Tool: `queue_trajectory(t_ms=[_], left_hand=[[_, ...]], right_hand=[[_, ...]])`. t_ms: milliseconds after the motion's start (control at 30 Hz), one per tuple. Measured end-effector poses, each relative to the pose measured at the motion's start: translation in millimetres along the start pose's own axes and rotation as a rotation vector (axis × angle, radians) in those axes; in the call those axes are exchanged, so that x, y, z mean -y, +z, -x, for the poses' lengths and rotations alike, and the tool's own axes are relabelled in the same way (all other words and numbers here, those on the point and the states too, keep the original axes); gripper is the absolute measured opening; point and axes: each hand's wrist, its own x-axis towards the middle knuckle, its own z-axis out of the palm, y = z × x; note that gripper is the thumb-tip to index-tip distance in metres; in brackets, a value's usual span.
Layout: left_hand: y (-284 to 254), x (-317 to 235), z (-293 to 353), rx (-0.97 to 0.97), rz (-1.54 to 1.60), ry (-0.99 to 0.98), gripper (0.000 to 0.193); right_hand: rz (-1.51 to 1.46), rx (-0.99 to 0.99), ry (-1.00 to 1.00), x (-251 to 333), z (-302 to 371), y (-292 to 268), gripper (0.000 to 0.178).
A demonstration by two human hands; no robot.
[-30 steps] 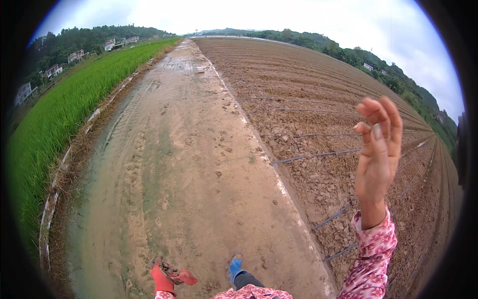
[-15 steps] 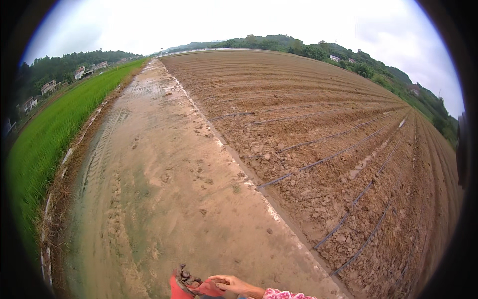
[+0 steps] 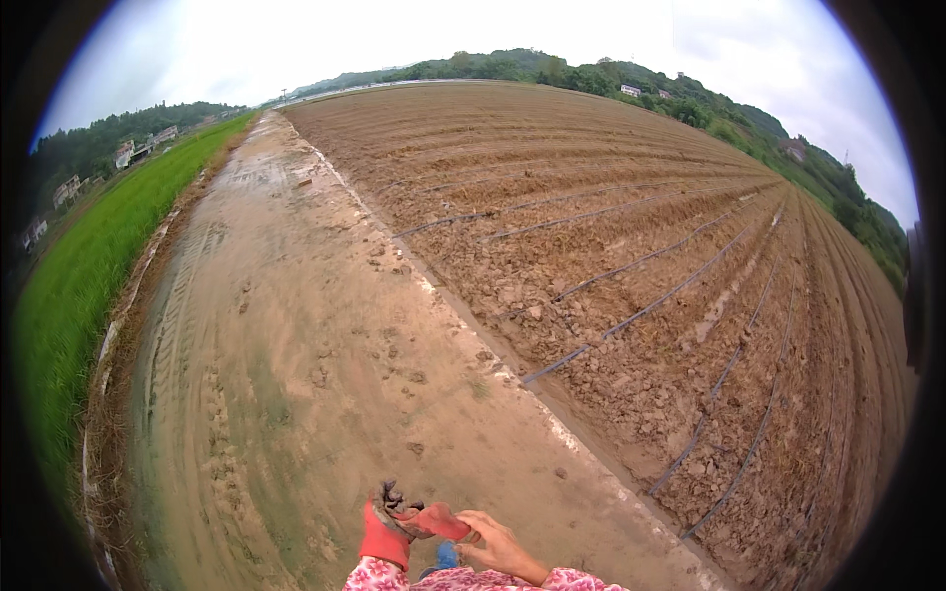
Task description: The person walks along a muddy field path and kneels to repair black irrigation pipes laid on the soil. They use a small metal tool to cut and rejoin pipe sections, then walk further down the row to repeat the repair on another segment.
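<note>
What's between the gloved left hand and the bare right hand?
In the head view, a mud-stained red piece, apparently a loose glove, spans the gap from the gloved left hand to the bare right hand.

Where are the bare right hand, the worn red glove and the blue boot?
Right hand (image 3: 503, 550), head view: hand's back.
Worn red glove (image 3: 383, 539), head view: wrist part.
Blue boot (image 3: 447, 555), head view: visible part.

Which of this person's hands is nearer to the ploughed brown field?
Right. The bare right hand is over the path, on the side toward the ploughed field; the red-gloved left hand is farther off, to the left.
</note>
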Motion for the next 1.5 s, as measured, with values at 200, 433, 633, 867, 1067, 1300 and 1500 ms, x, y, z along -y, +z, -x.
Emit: queue_trajectory(t_ms=[200, 433, 633, 867, 1067, 1300, 1500], left_hand=[[40, -35, -64, 0.045, 0.041, -0.13, 0.032], [21, -4, -164, 0.06, -0.235, -0.371, 0.035], [82, -21, -195, 0.012, -0.358, -0.371, 0.037], [163, -45, -286, 0.013, -0.202, -0.317, 0.033], [235, -48, -391, -0.132, -0.273, -0.117, 0.018], [364, -53, -413, 0.193, -0.58, -0.017, 0.033], [462, -84, -429, 0.138, -1.154, -0.177, 0.049]], right_hand=[[0.262, -0.371, -0.118, 16, -82, 12, 0.015], [0.022, -0.491, 0.077, -6, -132, -4, 0.014], [-0.483, -0.562, 0.097, -46, -206, -32, 0.013], [-0.616, -0.586, 0.184, -75, -342, -104, 0.015], [-0.392, -0.382, 0.19, -53, -443, -197, 0.024], [0.602, -0.12, -0.109, -69, -538, -251, 0.015], [0.467, 0.096, -0.134, -91, -628, -263, 0.015]])
